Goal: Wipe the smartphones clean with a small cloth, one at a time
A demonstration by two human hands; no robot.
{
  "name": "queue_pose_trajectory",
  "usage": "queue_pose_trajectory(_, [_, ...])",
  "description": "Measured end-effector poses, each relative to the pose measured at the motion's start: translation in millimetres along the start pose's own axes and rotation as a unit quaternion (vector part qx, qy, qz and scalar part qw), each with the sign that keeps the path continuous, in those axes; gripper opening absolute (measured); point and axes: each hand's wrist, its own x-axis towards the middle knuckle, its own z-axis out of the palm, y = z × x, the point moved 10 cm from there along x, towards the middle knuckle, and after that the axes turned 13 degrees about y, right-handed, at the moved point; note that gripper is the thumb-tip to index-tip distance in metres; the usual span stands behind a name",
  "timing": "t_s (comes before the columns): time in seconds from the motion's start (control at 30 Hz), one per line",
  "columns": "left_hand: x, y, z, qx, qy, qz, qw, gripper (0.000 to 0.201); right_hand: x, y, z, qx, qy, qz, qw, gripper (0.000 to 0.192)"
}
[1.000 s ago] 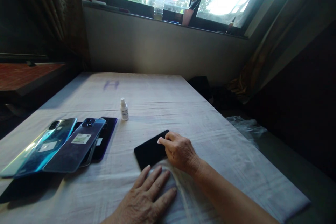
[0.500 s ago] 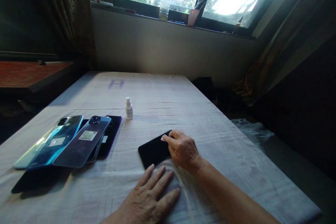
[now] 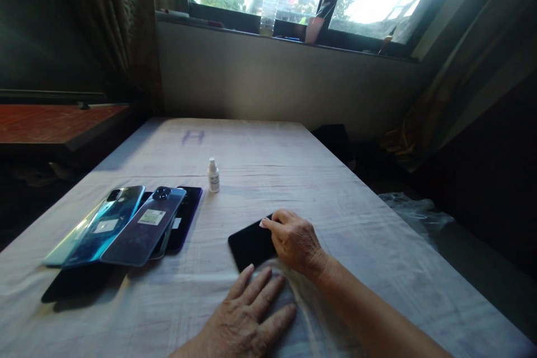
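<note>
The cloth-covered table (image 3: 260,148) gives a wide, soft surface. Phones (image 3: 145,238) overlap at left, two with backs up, perhaps stacked aside to save room. The left hand (image 3: 245,316) lies spread on the cloth, fingertips at or just beside the near edge of a black phone (image 3: 251,246), probably bracing it. The right hand (image 3: 297,243) is curled, fingers bunched over that phone's right end; I cannot tell what they pinch. The bottle (image 3: 213,178) stands upright beyond, likely within reach. A purple mark (image 3: 193,137) resembles an H; the white labels (image 3: 151,217) and bottle's print are unreadable, and no brand shows.
</note>
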Motion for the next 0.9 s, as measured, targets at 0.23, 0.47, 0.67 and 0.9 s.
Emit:
queue_pose_trajectory(0.23, [-2.1,-1.0,-2.5,0.011,0.04,-0.006,0.999,0.045,-5.4,-6.1,-4.9,0.027,0.005,-0.024,0.999,0.033])
queue_pose_trajectory(0.47, [-2.3,-0.7,-6.3,0.03,0.057,0.0,0.998,0.043,1.3,-3.6,2.3,0.008,-0.016,-0.014,1.0,0.036])
queue_pose_trajectory(0.67, [-3.7,-1.7,-4.1,0.019,0.061,-0.011,0.998,0.043,-5.1,-7.6,-5.8,0.005,-0.036,-0.02,0.999,0.034])
queue_pose_trajectory(0.9, [-2.5,-1.1,-0.1,0.0,0.014,-0.008,1.0,0.053,1.5,-3.4,2.0,0.0,-0.025,-0.007,1.0,0.035])
